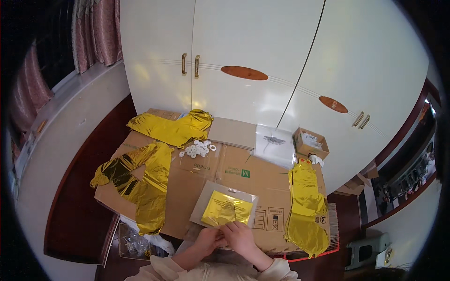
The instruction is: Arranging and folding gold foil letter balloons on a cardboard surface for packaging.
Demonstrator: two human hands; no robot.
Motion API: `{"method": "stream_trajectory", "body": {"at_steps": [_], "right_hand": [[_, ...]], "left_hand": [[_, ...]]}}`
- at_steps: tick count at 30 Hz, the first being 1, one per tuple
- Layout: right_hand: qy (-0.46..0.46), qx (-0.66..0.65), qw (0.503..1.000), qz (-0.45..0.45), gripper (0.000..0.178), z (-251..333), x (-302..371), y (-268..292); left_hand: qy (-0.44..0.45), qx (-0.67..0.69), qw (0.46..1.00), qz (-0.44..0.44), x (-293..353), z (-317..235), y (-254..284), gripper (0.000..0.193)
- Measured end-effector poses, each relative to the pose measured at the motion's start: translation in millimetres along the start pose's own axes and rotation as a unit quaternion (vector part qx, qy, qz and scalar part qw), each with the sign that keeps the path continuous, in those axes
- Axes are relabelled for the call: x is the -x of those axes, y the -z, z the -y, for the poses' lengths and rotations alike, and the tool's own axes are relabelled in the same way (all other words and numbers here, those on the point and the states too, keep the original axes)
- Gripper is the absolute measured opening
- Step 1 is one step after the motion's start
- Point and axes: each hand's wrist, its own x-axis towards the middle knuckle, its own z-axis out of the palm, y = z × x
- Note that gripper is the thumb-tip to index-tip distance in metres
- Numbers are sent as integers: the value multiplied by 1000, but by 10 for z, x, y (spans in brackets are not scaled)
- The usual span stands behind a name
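Note:
A clear plastic bag with a grey card and a folded gold foil balloon in it lies on the cardboard, tilted slightly. At its near edge are both my hands, close together. My left hand has its fingers curled in, with the thumb side toward the bag. My right hand lies beside it, fingers bent and closed at the bag's lower edge. The fingertips partly hide that edge. Flat gold foil balloons lie around: one at the left, one at the far left, one at the right.
Flattened cardboard covers the work surface. Behind the bag lie a pile of white rings, grey cards and clear bags. A small carton stands back right. White cupboards rise behind; a container sits low at left.

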Motion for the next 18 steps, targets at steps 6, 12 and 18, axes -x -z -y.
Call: {"method": "stream_trajectory", "body": {"at_steps": [6, 12, 18], "right_hand": [[1, 19, 1000, -11, 19, -89, 68, -99], [-10, 23, 999, -29, 16, -131, 155, -147], [-10, 48, 998, -32, 25, -156, 188, -176]], "left_hand": [[19, -70, 995, 64, 195, -126, 158, 29], [-361, -639, 679, 31, 558, -264, 220, 24], [-538, -721, 435, -30, 531, -557, 294, 28]]}}
